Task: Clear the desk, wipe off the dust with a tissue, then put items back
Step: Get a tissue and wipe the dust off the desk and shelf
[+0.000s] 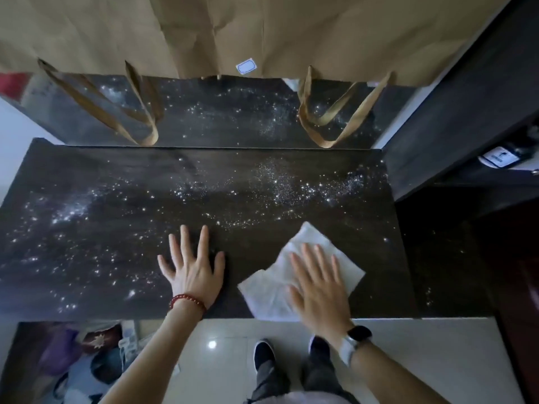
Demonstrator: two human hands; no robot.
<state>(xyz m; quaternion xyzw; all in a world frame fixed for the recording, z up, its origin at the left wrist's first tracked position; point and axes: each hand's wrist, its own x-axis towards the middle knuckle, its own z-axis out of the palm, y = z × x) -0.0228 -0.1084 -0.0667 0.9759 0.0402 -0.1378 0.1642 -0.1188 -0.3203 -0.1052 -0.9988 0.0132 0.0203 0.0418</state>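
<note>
The dark desk top is speckled with pale dust, thickest across its middle and left. A white tissue lies spread flat near the front right edge. My right hand, with a watch on the wrist, presses flat on the tissue with fingers stretched out. My left hand, with a red bead bracelet, rests flat on the bare desk with fingers spread, to the left of the tissue and apart from it.
Large brown paper bags with flat handles hang over the raised back shelf. A dark cabinet stands at the right. Below the front edge are pale floor tiles, my shoes, and clutter at lower left.
</note>
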